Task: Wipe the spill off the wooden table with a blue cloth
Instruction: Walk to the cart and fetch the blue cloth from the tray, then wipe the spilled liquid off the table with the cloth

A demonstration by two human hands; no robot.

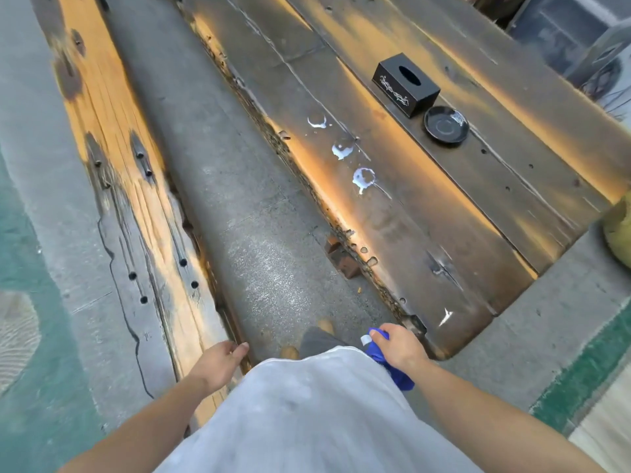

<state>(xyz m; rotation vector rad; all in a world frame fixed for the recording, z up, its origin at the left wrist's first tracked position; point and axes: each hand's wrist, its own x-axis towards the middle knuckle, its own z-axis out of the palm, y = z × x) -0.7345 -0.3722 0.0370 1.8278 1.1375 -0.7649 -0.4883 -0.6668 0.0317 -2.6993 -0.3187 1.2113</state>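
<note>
head view: the person stands in the paved gap between a long wooden bench (129, 186) on their left and the wooden table (426, 206) on their right, near the table's nearest end. the right hand (399, 346) is closed around a bunched blue cloth (392, 367), which hangs down from the fist beside the hip, just off the table's near corner and not touching the wood. something small and pale (366, 339) pokes out by the fingertips; it is blurred, perhaps a label on the cloth or a separate item, and i cannot tell which. the left hand (222, 361) is empty, fingers loosely spread, hovering close to the near end of the bench; whether it touches the wood is unclear.

the spill (363, 179) sits well ahead along the table's left edge strip: three whitish ring-shaped puddles in a row, the nearest the fullest, a middle one (342, 150) and the farthest (317, 121) thinner. all three look wet and unsmeared. a short white streak (445, 317) also marks the table close to its near end. further in, toward the middle of the table, a black tissue box (404, 85) stands with a black dish (445, 126) just beside it, both apart from the puddles.

judging by this, the wiping itself has not begun: the cloth is in hand, but every puddle is intact. what is left is to walk forward along the table's left edge, bring the cloth down and clear all three patches, possibly the near streak too
</note>
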